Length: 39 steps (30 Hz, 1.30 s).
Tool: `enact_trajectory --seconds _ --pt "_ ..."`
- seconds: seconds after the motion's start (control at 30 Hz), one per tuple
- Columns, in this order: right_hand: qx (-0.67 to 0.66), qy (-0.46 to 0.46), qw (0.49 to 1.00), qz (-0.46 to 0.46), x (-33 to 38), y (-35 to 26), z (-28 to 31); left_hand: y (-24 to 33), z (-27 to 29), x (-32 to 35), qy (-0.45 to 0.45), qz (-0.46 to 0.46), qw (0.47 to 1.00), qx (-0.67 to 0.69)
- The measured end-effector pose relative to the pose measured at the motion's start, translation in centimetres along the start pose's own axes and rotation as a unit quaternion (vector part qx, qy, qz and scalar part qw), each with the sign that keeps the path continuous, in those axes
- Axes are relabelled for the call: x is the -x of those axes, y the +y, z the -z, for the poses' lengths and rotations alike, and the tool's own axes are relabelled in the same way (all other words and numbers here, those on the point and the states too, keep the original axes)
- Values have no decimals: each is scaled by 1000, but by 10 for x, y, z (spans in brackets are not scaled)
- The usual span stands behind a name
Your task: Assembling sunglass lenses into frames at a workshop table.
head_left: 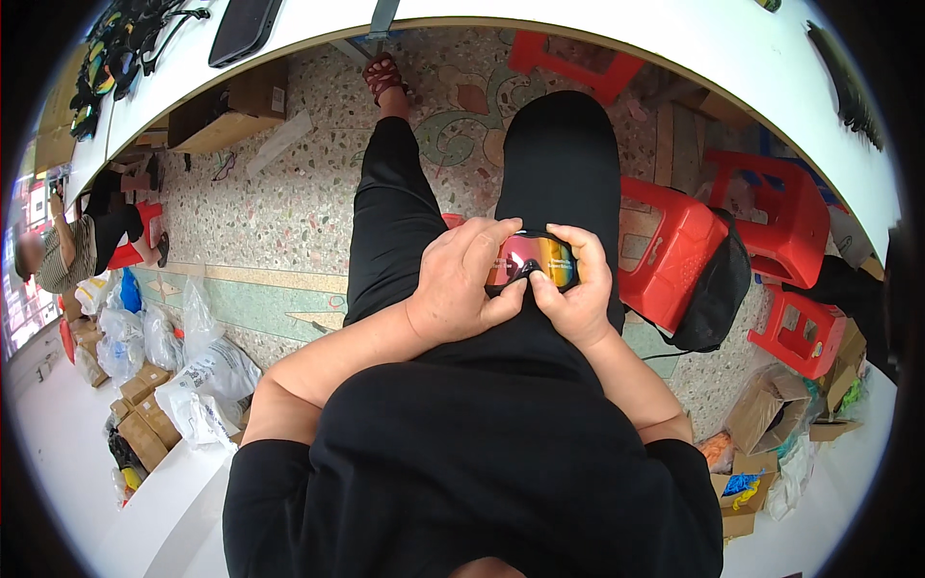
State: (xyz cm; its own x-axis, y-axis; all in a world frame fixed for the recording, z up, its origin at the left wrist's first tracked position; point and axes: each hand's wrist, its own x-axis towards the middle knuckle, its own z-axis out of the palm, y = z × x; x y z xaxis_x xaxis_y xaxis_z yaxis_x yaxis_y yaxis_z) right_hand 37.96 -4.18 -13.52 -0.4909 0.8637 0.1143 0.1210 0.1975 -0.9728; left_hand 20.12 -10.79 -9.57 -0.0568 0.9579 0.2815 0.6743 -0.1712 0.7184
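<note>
A pair of goggles (536, 258) with a shiny red-to-yellow mirrored lens and a black frame rests over my lap, above my black trousers. My left hand (462, 279) grips the goggles' left side, fingers curled over the top edge and thumb under it. My right hand (578, 289) clasps their right side, thumb pressing near the nose notch. Both hands hold the goggles between my knees.
A white curved table (674, 29) arcs ahead, with a dark phone (243, 27) and a heap of goggles (116, 48) on it. Red plastic stools (771, 231) and a black bag (718, 289) stand right. Cardboard boxes (145, 414) and plastic bags (207, 376) lie left; another person (77, 241) sits far left.
</note>
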Motion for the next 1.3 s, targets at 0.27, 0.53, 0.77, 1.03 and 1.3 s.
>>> enact_trajectory --seconds 0.27,0.53,0.77,1.03,1.3 --pt "-50 -26 996 -75 -2 12 -9 -4 -9 3 41 7 999 -31" --pt "-74 -51 995 -32 -6 0 2 -5 -1 5 26 39 999 -26" --pt "137 -51 984 99 -6 -10 14 -7 9 7 48 43 998 20" --pt "157 -65 977 129 -11 -21 9 -14 17 8 115 -5 993 14" --pt "243 -32 963 109 -9 -14 16 -8 26 -1 92 90 992 12"
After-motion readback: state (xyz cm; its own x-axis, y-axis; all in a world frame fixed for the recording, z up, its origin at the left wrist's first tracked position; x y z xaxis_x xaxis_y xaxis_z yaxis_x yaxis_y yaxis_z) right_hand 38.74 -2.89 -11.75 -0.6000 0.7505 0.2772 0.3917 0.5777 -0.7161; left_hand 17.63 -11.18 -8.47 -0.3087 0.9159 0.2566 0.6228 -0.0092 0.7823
